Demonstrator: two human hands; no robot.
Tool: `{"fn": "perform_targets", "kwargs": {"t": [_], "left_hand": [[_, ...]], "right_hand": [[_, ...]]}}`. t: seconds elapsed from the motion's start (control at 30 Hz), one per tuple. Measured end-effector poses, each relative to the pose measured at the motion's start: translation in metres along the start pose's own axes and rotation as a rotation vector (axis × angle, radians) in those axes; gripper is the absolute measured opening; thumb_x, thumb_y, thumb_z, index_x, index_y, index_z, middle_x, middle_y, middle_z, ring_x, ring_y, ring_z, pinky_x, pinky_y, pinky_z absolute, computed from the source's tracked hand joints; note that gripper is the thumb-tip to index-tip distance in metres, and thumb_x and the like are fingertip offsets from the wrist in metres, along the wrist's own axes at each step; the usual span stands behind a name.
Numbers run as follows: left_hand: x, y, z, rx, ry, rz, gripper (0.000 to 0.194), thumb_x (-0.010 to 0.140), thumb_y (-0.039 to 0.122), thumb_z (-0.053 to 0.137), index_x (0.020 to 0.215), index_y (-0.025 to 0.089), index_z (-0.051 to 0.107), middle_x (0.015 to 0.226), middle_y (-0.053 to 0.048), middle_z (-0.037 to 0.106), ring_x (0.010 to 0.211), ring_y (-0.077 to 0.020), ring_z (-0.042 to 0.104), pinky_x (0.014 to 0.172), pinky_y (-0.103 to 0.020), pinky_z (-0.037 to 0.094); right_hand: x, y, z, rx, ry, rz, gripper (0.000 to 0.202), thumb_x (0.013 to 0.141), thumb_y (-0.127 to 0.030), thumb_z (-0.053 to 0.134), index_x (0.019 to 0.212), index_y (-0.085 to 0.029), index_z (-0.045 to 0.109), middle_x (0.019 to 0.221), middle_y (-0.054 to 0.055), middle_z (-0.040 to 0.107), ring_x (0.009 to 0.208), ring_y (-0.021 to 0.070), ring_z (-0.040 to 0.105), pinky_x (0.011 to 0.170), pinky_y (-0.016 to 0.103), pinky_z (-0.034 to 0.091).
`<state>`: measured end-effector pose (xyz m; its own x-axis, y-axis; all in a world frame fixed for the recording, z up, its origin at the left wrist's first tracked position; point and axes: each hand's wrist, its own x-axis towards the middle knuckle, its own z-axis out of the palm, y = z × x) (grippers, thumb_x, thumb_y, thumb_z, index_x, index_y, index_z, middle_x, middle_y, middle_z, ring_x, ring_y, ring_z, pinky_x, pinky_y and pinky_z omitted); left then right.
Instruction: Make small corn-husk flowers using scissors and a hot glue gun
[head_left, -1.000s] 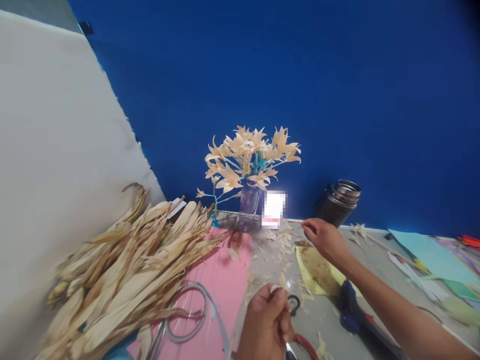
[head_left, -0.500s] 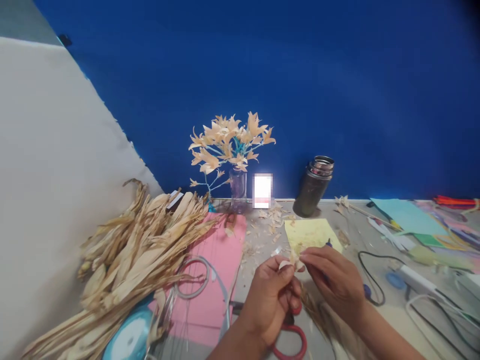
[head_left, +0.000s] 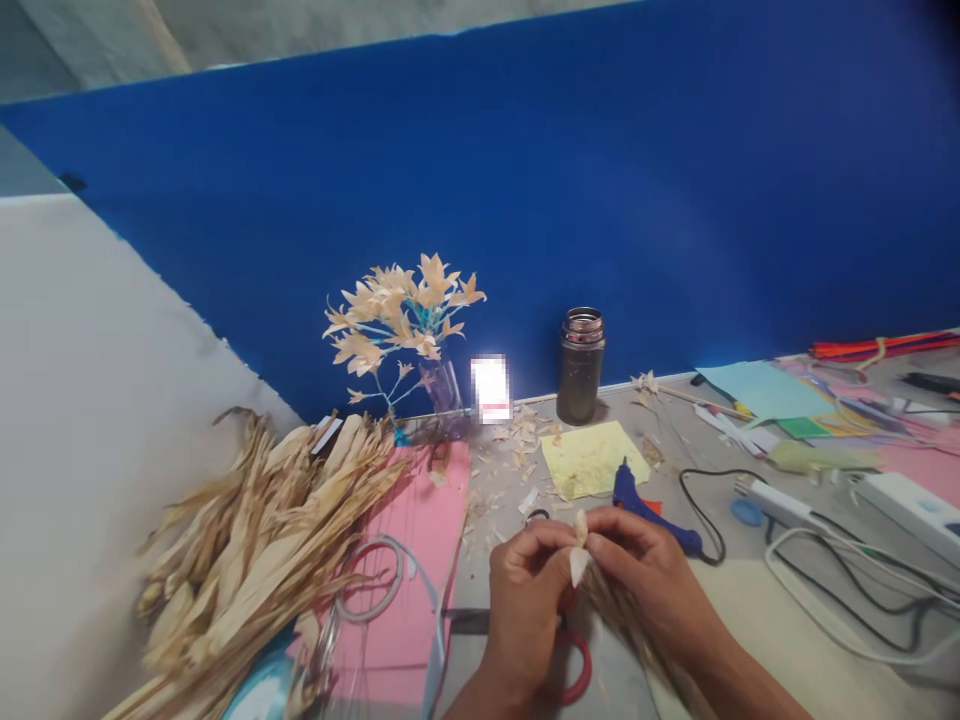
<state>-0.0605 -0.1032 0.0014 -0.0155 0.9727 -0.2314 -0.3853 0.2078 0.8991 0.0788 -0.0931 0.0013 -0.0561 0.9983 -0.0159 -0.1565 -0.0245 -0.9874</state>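
Between my fingertips is a small pale corn husk flower [head_left: 578,567], its petals poking up and down. My left hand [head_left: 526,590] pinches it from the left, with thumb and fingers closed. My right hand [head_left: 646,575] is closed on its right side, the thumb close to the petals. Beneath my hands lie scissors [head_left: 579,672] with red handles, partly covered by the left hand. A strand of thin dry husk fibres [head_left: 626,625] runs below the right hand. Just beyond that hand rests a blue glue gun [head_left: 651,515].
Husk flowers [head_left: 405,310] stand in a glass vase near the blue wall, beside a dark open flask [head_left: 580,370]. Dry corn husks [head_left: 255,540] are heaped at left by pink paper [head_left: 397,620]. Yellow paper [head_left: 592,455], scraps, cords and a power strip [head_left: 907,510] lie about.
The view has turned right and levelled. My right hand has come in closer, so both hands' fingertips now meet at the husk flower, whose petals show more clearly. More of the glue gun is visible.
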Motion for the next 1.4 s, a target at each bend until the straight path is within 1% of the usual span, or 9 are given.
{"fn": "perform_targets", "kwargs": {"t": [0.1,0.2,0.4,0.6,0.83,0.93,1.07,1.2,1.4], "left_hand": [[0.001,-0.007,-0.001,0.086,-0.016,0.093,0.025,0.065,0.034,0.084,0.064,0.014,0.07,0.07,-0.001,0.062,0.05,-0.0081,0.048,0.047,-0.021,0.036],[0.002,-0.007,-0.004,-0.004,-0.02,0.008,0.029,0.064,0.038,0.086,0.069,0.016,0.068,0.06,0.001,0.058,0.047,-0.0078,0.047,0.046,-0.02,0.035],[0.007,0.01,-0.009,-0.183,-0.122,-0.166,0.038,0.059,0.04,0.09,0.076,0.016,0.065,0.053,0.003,0.057,0.043,-0.0067,0.045,0.048,-0.02,0.037],[0.015,0.009,-0.013,0.062,-0.122,-0.154,0.033,0.063,0.036,0.088,0.071,0.013,0.066,0.053,0.0,0.059,0.044,-0.0076,0.048,0.046,-0.02,0.033],[0.022,0.005,-0.013,0.118,-0.111,-0.173,0.031,0.063,0.036,0.086,0.071,0.014,0.065,0.054,-0.001,0.061,0.043,-0.0073,0.048,0.045,-0.019,0.033],[0.03,0.001,-0.012,0.044,-0.07,-0.189,0.035,0.061,0.038,0.087,0.073,0.016,0.062,0.052,0.002,0.059,0.042,-0.0067,0.047,0.045,-0.018,0.033],[0.047,-0.006,-0.015,0.075,-0.014,-0.119,0.034,0.064,0.038,0.085,0.073,0.016,0.061,0.052,0.002,0.058,0.042,-0.0055,0.045,0.044,-0.017,0.031],[0.074,-0.009,-0.015,0.126,0.044,-0.005,0.028,0.068,0.035,0.081,0.074,0.014,0.064,0.055,0.0,0.062,0.045,-0.0061,0.048,0.046,-0.017,0.034],[0.132,-0.007,-0.001,0.028,0.12,0.122,0.03,0.061,0.034,0.084,0.071,0.014,0.063,0.069,-0.005,0.07,0.066,-0.0147,0.067,0.068,-0.028,0.054]], "right_hand": [[0.001,0.003,0.003,0.108,-0.016,0.025,0.037,0.068,-0.052,0.082,0.076,-0.017,0.073,0.077,0.005,0.071,0.071,0.0196,0.063,0.067,0.03,0.051],[0.001,0.002,0.003,0.103,-0.007,0.066,0.039,0.075,-0.056,0.075,0.075,-0.018,0.067,0.066,0.0,0.062,0.056,0.013,0.053,0.053,0.025,0.044],[0.001,-0.002,-0.004,-0.407,-0.09,-0.074,0.03,0.088,-0.045,0.059,0.075,-0.019,0.065,0.066,0.0,0.064,0.06,0.0161,0.056,0.056,0.025,0.041],[0.003,0.002,-0.012,-0.746,-0.211,-0.131,0.016,0.088,-0.024,0.055,0.077,-0.02,0.064,0.068,0.0,0.068,0.062,0.0164,0.058,0.059,0.027,0.037],[0.007,-0.003,-0.016,-0.627,-0.246,-0.011,0.015,0.088,-0.03,0.053,0.082,-0.02,0.062,0.067,-0.001,0.064,0.061,0.016,0.057,0.056,0.025,0.039],[0.013,0.003,-0.033,-0.715,-0.156,-0.034,0.018,0.089,-0.033,0.05,0.088,-0.021,0.064,0.068,-0.001,0.064,0.062,0.018,0.059,0.059,0.027,0.042],[0.026,0.015,-0.068,-1.162,0.116,-0.137,0.023,0.087,-0.038,0.058,0.098,-0.021,0.068,0.096,0.009,0.072,0.09,0.0287,0.065,0.074,0.036,0.045],[0.033,0.027,-0.09,-1.414,0.111,-0.11,0.031,0.081,-0.036,0.067,0.105,-0.017,0.07,0.106,0.015,0.07,0.104,0.0362,0.061,0.083,0.042,0.045],[0.035,0.045,-0.093,-1.41,0.069,-0.094,0.032,0.082,-0.029,0.065,0.11,-0.016,0.071,0.106,0.014,0.068,0.101,0.0347,0.06,0.086,0.043,0.045]]}}
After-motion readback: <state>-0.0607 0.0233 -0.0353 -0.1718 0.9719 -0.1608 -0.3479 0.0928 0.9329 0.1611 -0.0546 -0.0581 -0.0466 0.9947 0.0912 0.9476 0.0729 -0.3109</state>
